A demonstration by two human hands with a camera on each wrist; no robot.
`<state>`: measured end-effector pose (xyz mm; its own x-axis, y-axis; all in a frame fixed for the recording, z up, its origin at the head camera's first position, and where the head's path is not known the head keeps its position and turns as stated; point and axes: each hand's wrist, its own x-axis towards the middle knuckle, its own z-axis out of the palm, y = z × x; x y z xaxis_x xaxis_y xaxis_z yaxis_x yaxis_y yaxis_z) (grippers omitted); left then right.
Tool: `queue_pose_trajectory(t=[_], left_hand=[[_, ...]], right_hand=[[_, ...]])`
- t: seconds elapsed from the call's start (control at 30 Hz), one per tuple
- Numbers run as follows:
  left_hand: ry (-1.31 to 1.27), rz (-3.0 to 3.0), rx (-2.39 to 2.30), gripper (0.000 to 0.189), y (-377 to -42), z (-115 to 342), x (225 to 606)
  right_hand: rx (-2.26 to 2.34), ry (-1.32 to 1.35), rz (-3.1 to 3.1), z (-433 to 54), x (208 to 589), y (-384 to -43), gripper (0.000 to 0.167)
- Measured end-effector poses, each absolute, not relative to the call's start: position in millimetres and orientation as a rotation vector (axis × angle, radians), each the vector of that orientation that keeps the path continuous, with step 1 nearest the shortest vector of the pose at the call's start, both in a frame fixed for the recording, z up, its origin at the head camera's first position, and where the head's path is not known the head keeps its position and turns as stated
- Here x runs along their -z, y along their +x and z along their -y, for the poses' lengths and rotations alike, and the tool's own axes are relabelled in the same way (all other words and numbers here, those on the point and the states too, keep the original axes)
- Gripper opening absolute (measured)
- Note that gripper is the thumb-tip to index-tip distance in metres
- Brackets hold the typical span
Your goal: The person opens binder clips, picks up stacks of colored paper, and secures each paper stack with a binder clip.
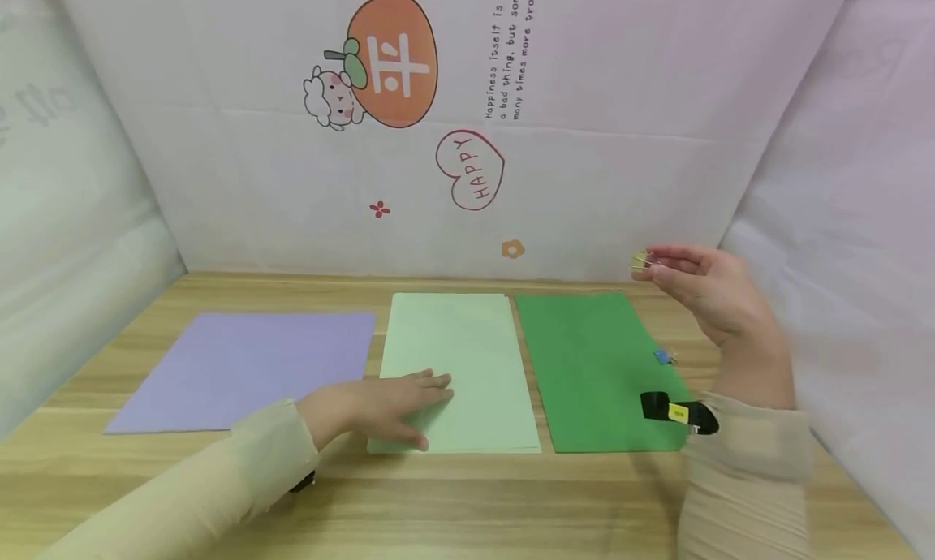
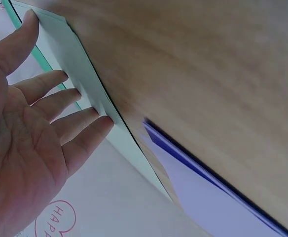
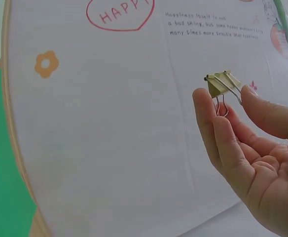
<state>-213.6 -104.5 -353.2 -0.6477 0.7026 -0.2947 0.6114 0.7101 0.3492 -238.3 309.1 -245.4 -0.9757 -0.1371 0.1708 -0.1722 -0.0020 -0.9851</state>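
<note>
My left hand (image 1: 387, 406) rests with spread, straight fingers on a stack of pale green paper (image 1: 467, 341) in the middle of the table. In the left wrist view its palm shows and the fingertips lie at the paper (image 2: 92, 84). Raised above the table's far right side, my right hand (image 1: 708, 292) pinches a yellow binder clip (image 1: 640, 260) between thumb and fingers. The right wrist view shows the clip (image 3: 223, 85) with its wire handles; the thumb is at one handle and the fingers are by the other.
Purple paper (image 1: 256, 369) lies to the left and green paper (image 1: 599, 373) to the right on the wooden table (image 1: 409, 503). A small blue binder clip (image 1: 663, 356) sits at the green paper's right edge. Printed white cloth (image 1: 241, 178) hangs behind and at both sides.
</note>
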Motion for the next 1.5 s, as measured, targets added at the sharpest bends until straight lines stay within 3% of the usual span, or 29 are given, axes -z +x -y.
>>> queue_pose_trajectory(t=[0.73, 1.13, 1.5], left_hand=[[0.975, -2.538, -0.286, 0.080, -213.9, 100.0, 353.3], [0.542, -2.895, -0.245, 0.073, -230.3, 95.6, 339.8], [0.116, -2.867, -0.192, 0.112, -256.3, 69.9, 342.9]], right_hand=[[-2.117, 0.627, 2.177, -274.1, 231.1, -217.9, 0.026], [-2.050, 0.737, 2.211, -263.1, 230.5, -213.1, 0.026], [-2.018, 0.706, 2.300, -258.8, 231.5, -217.9, 0.026]])
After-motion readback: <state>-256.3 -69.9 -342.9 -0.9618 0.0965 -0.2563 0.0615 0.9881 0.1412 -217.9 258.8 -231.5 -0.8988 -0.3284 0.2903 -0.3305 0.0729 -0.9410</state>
